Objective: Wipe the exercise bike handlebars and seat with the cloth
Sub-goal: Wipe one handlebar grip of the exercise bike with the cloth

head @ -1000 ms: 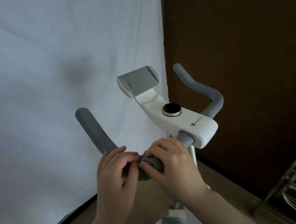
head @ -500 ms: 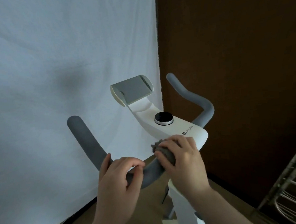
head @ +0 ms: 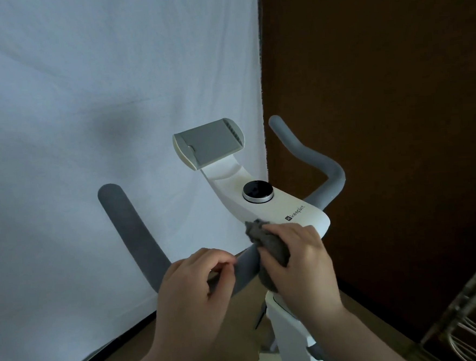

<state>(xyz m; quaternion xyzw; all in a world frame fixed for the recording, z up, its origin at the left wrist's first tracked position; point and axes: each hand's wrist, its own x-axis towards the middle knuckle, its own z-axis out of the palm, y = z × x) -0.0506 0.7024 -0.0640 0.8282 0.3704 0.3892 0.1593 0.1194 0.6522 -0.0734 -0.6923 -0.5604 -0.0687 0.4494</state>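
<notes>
Gripping the grey cloth [head: 274, 251], the right hand [head: 299, 263] pressed it against the left handlebar [head: 140, 243] beside the white console [head: 289, 210]. The left hand [head: 194, 290] clasped the same bar, fingers curled over it.

White backdrop sheet [head: 86, 120] hangs left, dark brown wall [head: 379, 86] right, wire rack [head: 471, 313] bottom-right corner.

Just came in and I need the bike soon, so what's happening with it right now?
A person is wiping the exercise bike's handlebars. Their right hand grips a bunched grey cloth against the left handlebar, right where the bar meets the white console. Their left hand is curled around the same bar a little further out. The right handlebar is not being touched, and the seat is out of view, so I can't tell whether either has been wiped.
</notes>
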